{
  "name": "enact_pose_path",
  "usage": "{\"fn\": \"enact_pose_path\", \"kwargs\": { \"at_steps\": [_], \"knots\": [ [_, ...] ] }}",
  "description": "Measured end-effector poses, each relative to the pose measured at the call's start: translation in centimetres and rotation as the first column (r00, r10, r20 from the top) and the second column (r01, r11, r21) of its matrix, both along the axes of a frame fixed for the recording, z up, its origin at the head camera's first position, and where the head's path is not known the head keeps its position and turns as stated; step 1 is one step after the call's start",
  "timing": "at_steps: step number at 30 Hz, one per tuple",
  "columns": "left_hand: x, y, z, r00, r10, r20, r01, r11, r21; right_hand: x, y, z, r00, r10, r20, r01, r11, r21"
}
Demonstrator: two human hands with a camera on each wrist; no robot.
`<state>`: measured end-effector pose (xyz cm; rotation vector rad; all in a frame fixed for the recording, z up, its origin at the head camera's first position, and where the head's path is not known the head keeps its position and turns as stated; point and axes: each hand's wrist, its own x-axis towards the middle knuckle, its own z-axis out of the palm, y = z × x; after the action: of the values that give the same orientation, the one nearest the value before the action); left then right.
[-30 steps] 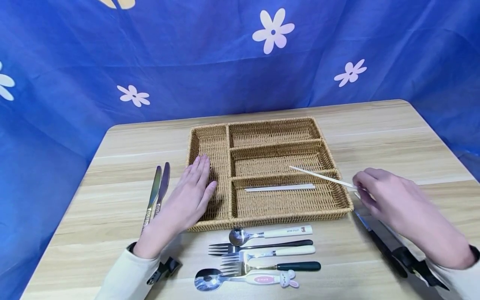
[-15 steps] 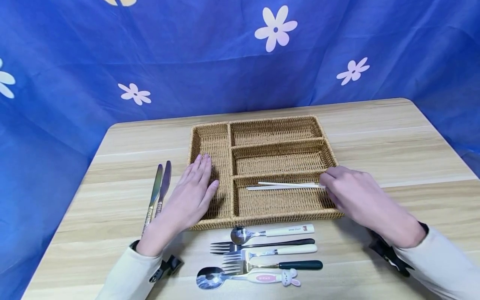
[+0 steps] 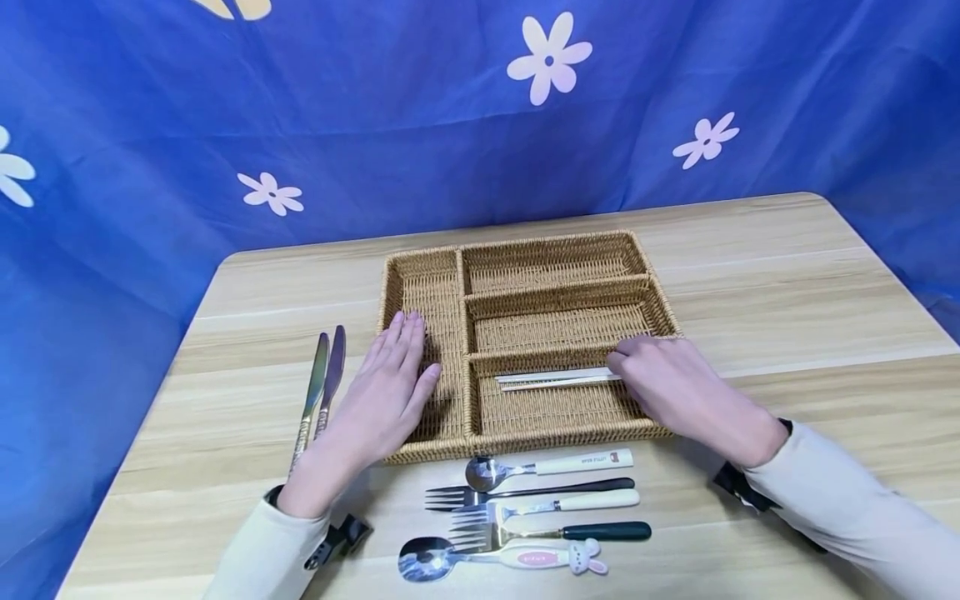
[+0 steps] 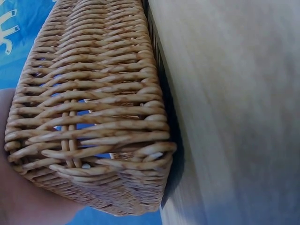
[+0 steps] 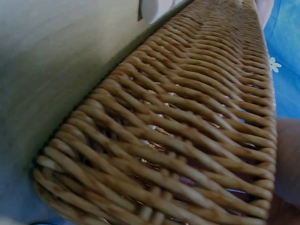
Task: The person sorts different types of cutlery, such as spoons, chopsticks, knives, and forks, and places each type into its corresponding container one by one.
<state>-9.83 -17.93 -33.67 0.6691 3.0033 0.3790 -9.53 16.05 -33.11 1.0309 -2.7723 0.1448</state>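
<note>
White chopsticks lie lengthwise in the front compartment of the divided wicker basket. My right hand reaches over the basket's right wall, fingers curled down round the chopsticks' right ends. The fingertips and those ends are hidden under the hand. My left hand rests with straight fingers across the left wall, over the long left compartment. Only part of the left hand shows behind the wicker in the left wrist view. The basket's wall fills most of the right wrist view.
Two knives lie left of the basket. In front are a white-handled spoon, several forks and a rabbit-handled spoon. Blue flowered cloth hangs behind the wooden table.
My right hand has moved left from beyond the basket into the front compartment, bringing a chopstick down beside those lying there. The left hand stays in place.
</note>
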Motion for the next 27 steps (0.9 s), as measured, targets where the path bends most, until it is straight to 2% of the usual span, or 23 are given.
{"fn": "enact_pose_path", "kwargs": {
  "at_steps": [11,27],
  "knots": [
    [-0.01,-0.01,0.04,1.0,-0.001,-0.02,0.001,1.0,0.004,-0.35,-0.54,-0.52,1.0,-0.012,-0.016,0.013,0.998,0.063],
    [-0.1,0.05,0.03,1.0,0.002,-0.008,-0.002,1.0,-0.004,-0.46,-0.94,-0.87,0.998,-0.049,-0.036,0.052,0.995,0.089]
  ]
}}
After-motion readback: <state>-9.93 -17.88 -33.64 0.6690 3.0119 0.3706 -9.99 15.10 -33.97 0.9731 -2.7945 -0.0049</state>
